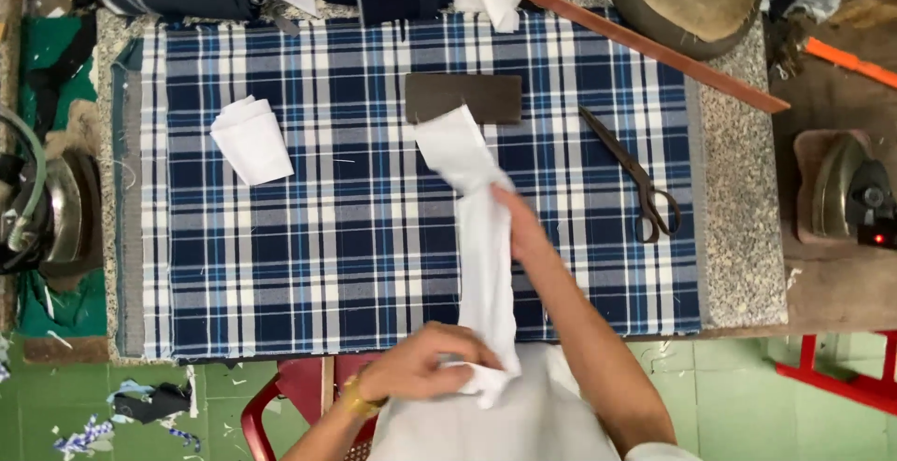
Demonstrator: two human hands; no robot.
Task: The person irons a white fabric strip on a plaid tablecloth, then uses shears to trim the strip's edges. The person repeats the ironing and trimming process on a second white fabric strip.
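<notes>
Over plaid cloth [327, 237], both hands pinching white strip [481, 237], right arm extended

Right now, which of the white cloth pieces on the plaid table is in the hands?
The long white strip, held by the left hand near its lower end and the right hand midway. The folded white piece lies untouched, far left.

white cloth strip [484, 265]: thin woven fabric, matt, soft creases. plaid cover [355, 227]: woven cotton-like cloth, matt, loose threads on surface. folded white piece [250, 141]: same matt fabric. scissors [635, 176]: dark metal, dull finish. long ruler [654, 48]: wood, smooth, brown. table edge [743, 218]: speckled stone, rough-looking. iron [846, 190]: metal, slight sheen.
</notes>
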